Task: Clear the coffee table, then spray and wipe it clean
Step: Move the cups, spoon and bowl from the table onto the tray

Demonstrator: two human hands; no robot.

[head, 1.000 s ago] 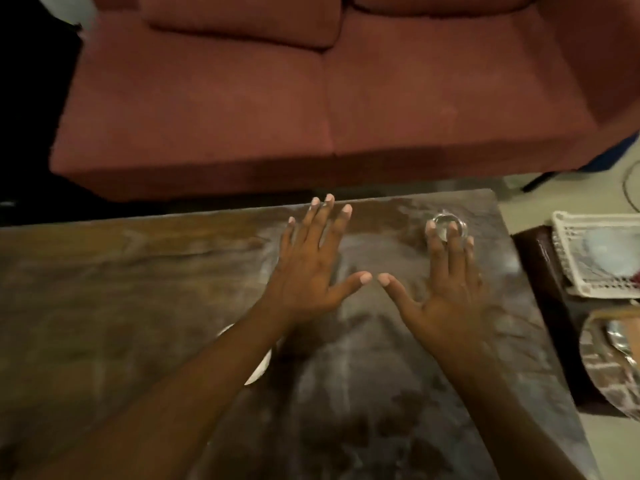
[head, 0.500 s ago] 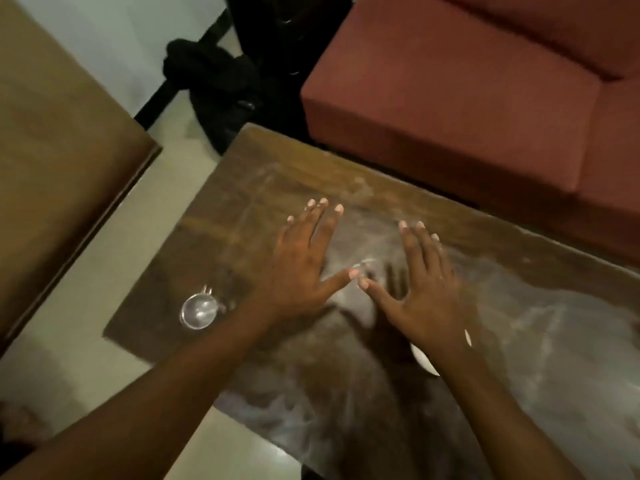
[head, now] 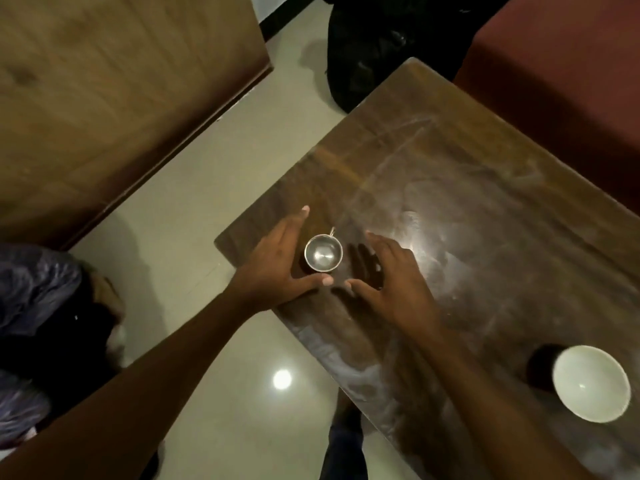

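A small steel cup [head: 323,253] with a thin handle stands near the left corner of the dark, smeared coffee table [head: 467,209]. My left hand [head: 280,261] lies just left of the cup, fingers straight, thumb stretched out below it. My right hand [head: 391,282] hovers just right of the cup, fingers spread and relaxed. Neither hand grips the cup; whether the left fingers touch it is unclear. A white bowl [head: 590,382] sits near the table's front edge at the right.
A red sofa [head: 561,64] runs along the far side of the table. A wooden panel [head: 114,88] fills the upper left. A dark bag [head: 370,46] lies on the pale floor [head: 214,188] beyond the table corner. Dark bundled cloth [head: 41,306] lies at the left.
The view has swung left and down. Both hands moved from the table's middle to either side of the steel cup at the corner. The white bowl now shows at the lower right.
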